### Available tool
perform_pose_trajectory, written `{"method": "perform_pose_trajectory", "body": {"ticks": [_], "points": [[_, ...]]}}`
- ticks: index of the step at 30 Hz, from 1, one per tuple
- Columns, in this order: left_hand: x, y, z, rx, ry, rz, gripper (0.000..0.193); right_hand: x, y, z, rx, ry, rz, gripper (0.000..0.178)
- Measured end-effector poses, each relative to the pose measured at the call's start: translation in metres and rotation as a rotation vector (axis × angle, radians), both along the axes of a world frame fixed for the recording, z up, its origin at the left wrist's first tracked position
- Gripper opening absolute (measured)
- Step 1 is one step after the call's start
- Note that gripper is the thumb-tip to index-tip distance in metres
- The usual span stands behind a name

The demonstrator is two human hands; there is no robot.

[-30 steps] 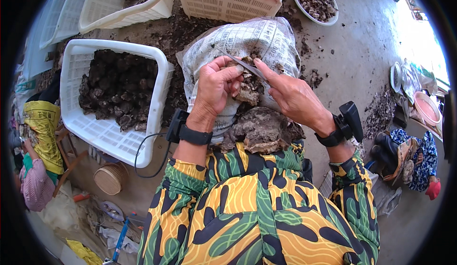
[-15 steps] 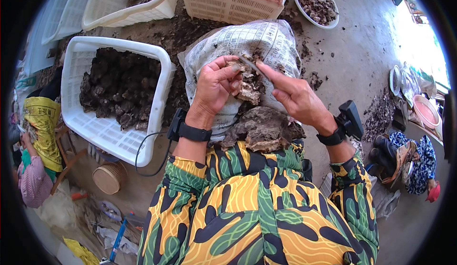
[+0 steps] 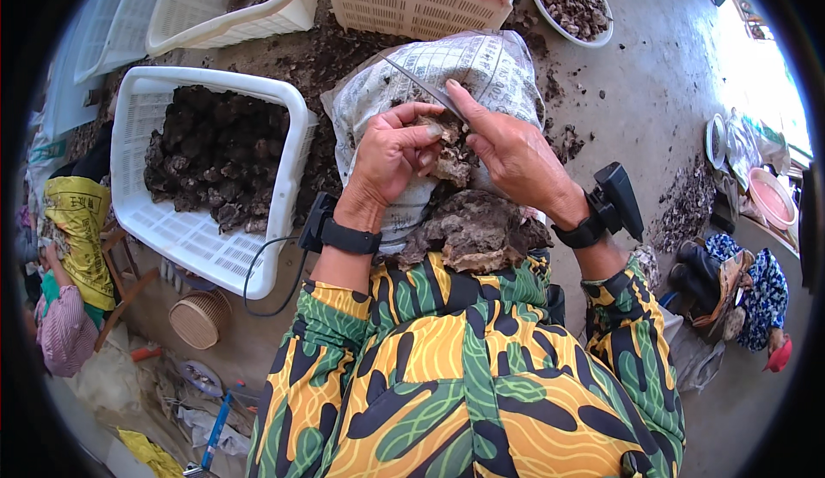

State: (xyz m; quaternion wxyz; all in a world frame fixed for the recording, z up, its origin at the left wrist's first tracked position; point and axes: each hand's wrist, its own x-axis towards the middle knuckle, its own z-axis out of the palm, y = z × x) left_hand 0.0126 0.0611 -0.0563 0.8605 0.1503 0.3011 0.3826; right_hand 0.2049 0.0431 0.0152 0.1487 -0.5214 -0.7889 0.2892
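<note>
My left hand [image 3: 387, 156] is closed on a rough, pale-brown fungus-like lump [image 3: 451, 164], pinching it between thumb and fingers. In my right hand [image 3: 520, 158] is a knife; its thin grey blade [image 3: 419, 81] crosses over the lump and points up to the left. My right thumb lies along the blade's near end, and the handle is hidden in the palm. Beneath both hands a white printed woven sack [image 3: 485, 66] is spread, with dark crumbs on it. A larger dark-brown lump [image 3: 473, 233] rests against my lap.
Left of me stands a white plastic crate [image 3: 296, 169] of dark lumps. Further crates [image 3: 421, 1] and a white basin [image 3: 593, 42] of pieces are at the back. A wicker basket [image 3: 199, 319] sits low left. Other people [image 3: 69, 328] sit at both sides.
My right hand has drawn slightly nearer and turned, so the knife blade now reaches farther up to the left above the lump. My left hand keeps its hold nearly unmoved.
</note>
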Motion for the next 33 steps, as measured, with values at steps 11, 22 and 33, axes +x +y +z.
{"method": "perform_pose_trajectory", "body": {"ticks": [11, 22, 33], "points": [[0.0, 0.002, -0.002, -0.039, -0.088, 0.051, 0.021, 0.022, -0.025, 0.014, -0.019, -0.205, 0.048, 0.066], [0.008, -0.003, 0.003, 0.056, 0.106, 0.043, 0.026, 0.019, -0.011, 0.007, -0.007, 0.07, -0.114, 0.061], [-0.025, 0.042, 0.035, 0.4, 0.155, 0.283, 0.028, 0.024, -0.045, -0.001, -0.316, 0.442, -0.495, 0.06]]}}
